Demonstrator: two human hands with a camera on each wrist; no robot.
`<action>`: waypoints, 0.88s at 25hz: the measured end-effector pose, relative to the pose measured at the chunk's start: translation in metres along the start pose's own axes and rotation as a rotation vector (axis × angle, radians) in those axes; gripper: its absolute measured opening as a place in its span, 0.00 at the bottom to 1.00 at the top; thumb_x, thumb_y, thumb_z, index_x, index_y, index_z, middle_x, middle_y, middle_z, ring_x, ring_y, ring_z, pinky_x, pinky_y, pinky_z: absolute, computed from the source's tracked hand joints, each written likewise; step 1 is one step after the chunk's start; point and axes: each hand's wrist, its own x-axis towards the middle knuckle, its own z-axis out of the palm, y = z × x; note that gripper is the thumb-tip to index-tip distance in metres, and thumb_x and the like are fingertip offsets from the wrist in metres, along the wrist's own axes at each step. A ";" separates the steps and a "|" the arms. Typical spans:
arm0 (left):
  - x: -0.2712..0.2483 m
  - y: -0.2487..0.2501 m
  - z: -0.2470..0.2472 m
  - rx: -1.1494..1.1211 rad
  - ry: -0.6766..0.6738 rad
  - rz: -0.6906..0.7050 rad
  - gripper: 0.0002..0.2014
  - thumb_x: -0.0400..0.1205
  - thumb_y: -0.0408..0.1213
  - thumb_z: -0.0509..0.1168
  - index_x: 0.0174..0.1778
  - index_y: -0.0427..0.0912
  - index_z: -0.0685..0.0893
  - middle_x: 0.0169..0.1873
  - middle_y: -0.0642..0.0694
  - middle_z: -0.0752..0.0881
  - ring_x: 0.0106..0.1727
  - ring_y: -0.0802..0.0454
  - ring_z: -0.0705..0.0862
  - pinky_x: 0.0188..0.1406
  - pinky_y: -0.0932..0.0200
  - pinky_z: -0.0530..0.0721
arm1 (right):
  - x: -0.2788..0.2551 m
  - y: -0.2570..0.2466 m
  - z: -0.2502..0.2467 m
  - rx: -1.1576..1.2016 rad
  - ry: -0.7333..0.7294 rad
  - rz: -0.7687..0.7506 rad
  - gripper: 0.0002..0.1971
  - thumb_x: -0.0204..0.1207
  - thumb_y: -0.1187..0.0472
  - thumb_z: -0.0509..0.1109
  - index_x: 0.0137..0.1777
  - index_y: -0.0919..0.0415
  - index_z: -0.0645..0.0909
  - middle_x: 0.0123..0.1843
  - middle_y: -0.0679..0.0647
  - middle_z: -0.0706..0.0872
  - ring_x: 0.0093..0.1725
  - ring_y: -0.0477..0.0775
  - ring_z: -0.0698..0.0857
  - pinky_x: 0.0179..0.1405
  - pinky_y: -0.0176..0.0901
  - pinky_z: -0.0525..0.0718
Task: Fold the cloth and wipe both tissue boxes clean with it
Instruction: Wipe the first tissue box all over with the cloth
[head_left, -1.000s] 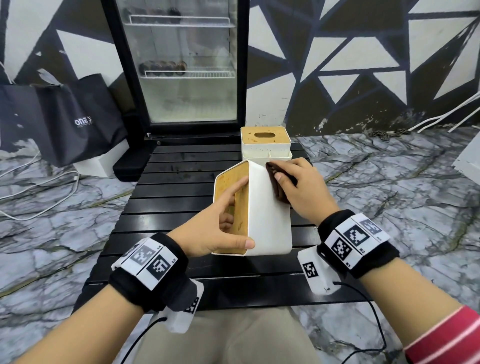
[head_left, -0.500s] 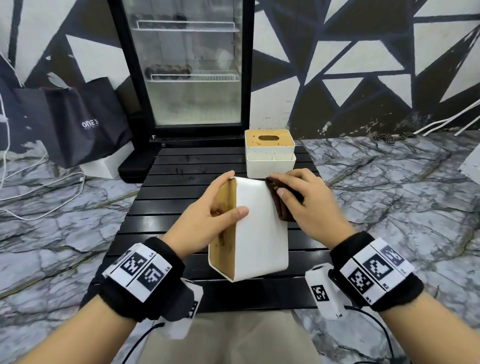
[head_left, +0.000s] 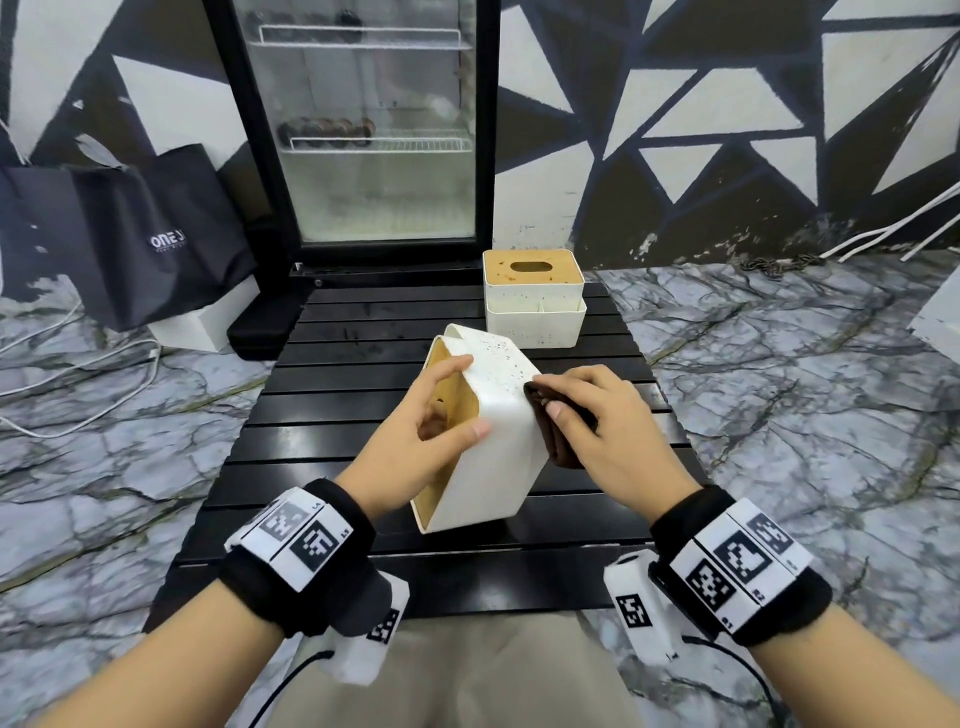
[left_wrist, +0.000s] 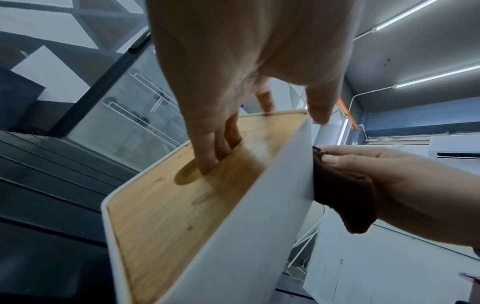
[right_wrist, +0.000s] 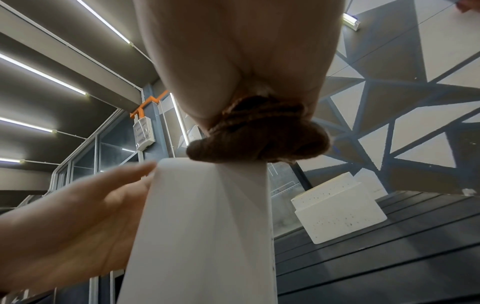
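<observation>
Head view: left hand (head_left: 415, 441) grips the tilted near tissue box (head_left: 498, 457); right hand (head_left: 602, 421) pinches the folded brown cloth (head_left: 558, 434). Best to press flat and sweep the speckled side.

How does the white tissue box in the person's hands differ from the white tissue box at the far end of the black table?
The held white tissue box with a wooden lid is tipped on its side, lid facing left, gripped by the left hand; the far white tissue box with a wooden lid stands upright, untouched. The right hand presses a folded brown cloth against the held box only. Both show dark specks.
</observation>
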 end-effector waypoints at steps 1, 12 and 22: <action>0.002 0.000 0.002 -0.042 0.025 -0.026 0.30 0.77 0.44 0.69 0.72 0.67 0.64 0.38 0.51 0.80 0.36 0.67 0.80 0.40 0.72 0.77 | -0.001 -0.001 0.001 0.001 -0.018 0.009 0.16 0.80 0.58 0.62 0.65 0.45 0.78 0.55 0.41 0.75 0.58 0.56 0.73 0.55 0.29 0.62; -0.004 -0.003 0.007 0.024 0.077 0.014 0.40 0.63 0.54 0.72 0.66 0.82 0.57 0.52 0.37 0.84 0.50 0.49 0.83 0.54 0.68 0.79 | 0.001 0.004 0.004 -0.003 -0.004 0.090 0.16 0.78 0.58 0.63 0.65 0.44 0.77 0.59 0.45 0.79 0.60 0.58 0.75 0.63 0.44 0.70; 0.009 -0.004 -0.001 0.064 -0.006 0.000 0.43 0.67 0.54 0.71 0.71 0.80 0.52 0.56 0.46 0.85 0.57 0.47 0.84 0.63 0.61 0.79 | -0.012 -0.015 0.024 -0.060 0.136 -0.025 0.14 0.79 0.58 0.61 0.62 0.47 0.81 0.57 0.45 0.79 0.51 0.55 0.72 0.51 0.22 0.60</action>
